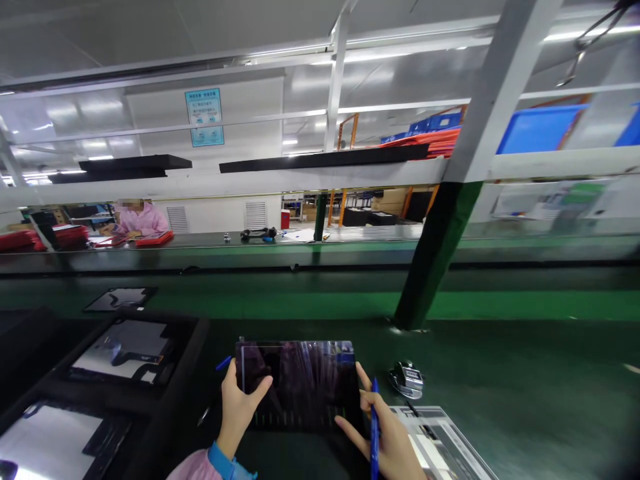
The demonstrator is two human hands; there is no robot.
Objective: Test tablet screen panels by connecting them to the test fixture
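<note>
A dark, glossy display panel (305,383) is held tilted above the green bench in front of me. My left hand (239,408) grips its left edge, thumb on the front face. At the panel's lower right corner is my right hand (385,430), which also holds a blue pen (375,427) upright between its fingers. Its thumb and forefinger touch the panel's edge. A blue wrist band (227,463) circles my left wrist.
At left, black foam trays (193,347) hold panels with silvery backs (117,350). A metal tally counter (407,380) and printed sheets (445,440) lie right of my right hand. A green post (435,260) rises from the bench. A person in pink (143,219) sits across.
</note>
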